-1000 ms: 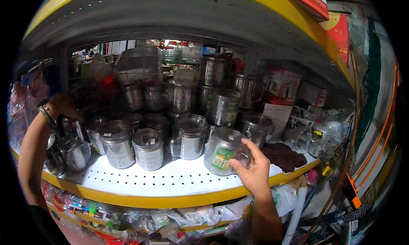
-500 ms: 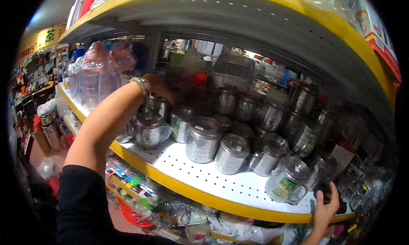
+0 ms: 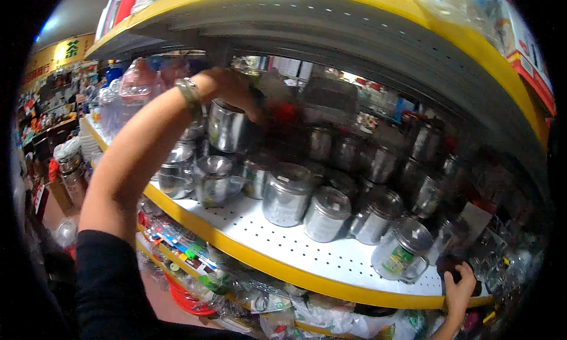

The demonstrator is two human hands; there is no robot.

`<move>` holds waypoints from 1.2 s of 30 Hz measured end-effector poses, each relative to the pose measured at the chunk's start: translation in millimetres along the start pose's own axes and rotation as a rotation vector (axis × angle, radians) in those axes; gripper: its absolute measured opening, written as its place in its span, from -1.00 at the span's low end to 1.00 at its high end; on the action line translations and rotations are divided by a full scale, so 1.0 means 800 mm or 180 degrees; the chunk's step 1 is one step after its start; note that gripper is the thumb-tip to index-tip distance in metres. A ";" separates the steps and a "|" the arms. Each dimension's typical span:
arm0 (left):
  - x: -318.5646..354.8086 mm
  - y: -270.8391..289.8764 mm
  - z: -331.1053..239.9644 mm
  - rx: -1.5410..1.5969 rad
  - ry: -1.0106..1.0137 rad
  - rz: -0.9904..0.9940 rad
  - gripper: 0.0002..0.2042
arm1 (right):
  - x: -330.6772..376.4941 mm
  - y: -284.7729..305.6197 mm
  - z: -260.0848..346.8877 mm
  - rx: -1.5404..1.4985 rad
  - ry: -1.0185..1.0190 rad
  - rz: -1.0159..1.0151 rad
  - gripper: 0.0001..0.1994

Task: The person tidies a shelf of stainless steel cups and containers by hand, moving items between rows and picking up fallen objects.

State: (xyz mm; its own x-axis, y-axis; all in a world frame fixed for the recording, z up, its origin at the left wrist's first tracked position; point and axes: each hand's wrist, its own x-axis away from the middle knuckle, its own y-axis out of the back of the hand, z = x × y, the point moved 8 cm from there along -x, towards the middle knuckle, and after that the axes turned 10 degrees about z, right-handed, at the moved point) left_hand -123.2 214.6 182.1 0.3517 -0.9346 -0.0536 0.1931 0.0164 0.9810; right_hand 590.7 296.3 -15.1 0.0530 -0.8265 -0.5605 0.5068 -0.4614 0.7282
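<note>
Left hand point(image 3: 233, 89) at shadowed metal canister point(image 3: 226, 127) — grip unclear — right hand point(image 3: 460, 279) by dark cloth point(image 3: 450, 262)

Head camera: I am wearing it close in front of the white shelf point(image 3: 254, 228), facing down across its top. Lens is bending the shelf's front edge point(image 3: 295, 275), and taking in floor point(image 3: 158, 295) left of it and an upper shelf point(image 3: 331, 30) above it.

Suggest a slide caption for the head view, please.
Left hand over a metal canister, right hand at dark cloth, lidded containers between.
</note>
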 end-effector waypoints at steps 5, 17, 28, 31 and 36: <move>0.073 0.060 -0.110 -0.0724 -0.0297 -0.0528 -0.27 | 0.004 0.006 0.023 -0.0015 0.0240 -0.0090 -0.59; 0.212 0.142 -0.413 0.0342 -0.3083 -0.1690 0.03 | 0.027 0.073 0.178 -0.1978 0.1296 0.0060 0.17; 0.134 0.176 -0.641 0.1324 -0.4191 -0.0989 -0.14 | -0.062 0.077 0.108 -0.3102 0.1143 -0.0056 0.42; 0.108 0.173 -0.661 0.1500 -0.4205 -0.0959 -0.06 | -0.090 0.057 0.082 -0.2775 0.0868 -0.0215 0.38; 0.076 0.177 -0.679 0.1470 -0.4382 -0.0878 -0.11 | -0.120 0.052 0.074 -0.1522 0.0807 -0.1040 0.22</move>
State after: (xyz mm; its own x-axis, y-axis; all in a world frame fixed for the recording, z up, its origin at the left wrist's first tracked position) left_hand 423.2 352.8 216.4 -0.8241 -0.4876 -0.2882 -0.2871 -0.0790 0.9546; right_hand 555.7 337.3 92.6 0.0030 -0.5382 -0.8428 0.8568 -0.4333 0.2797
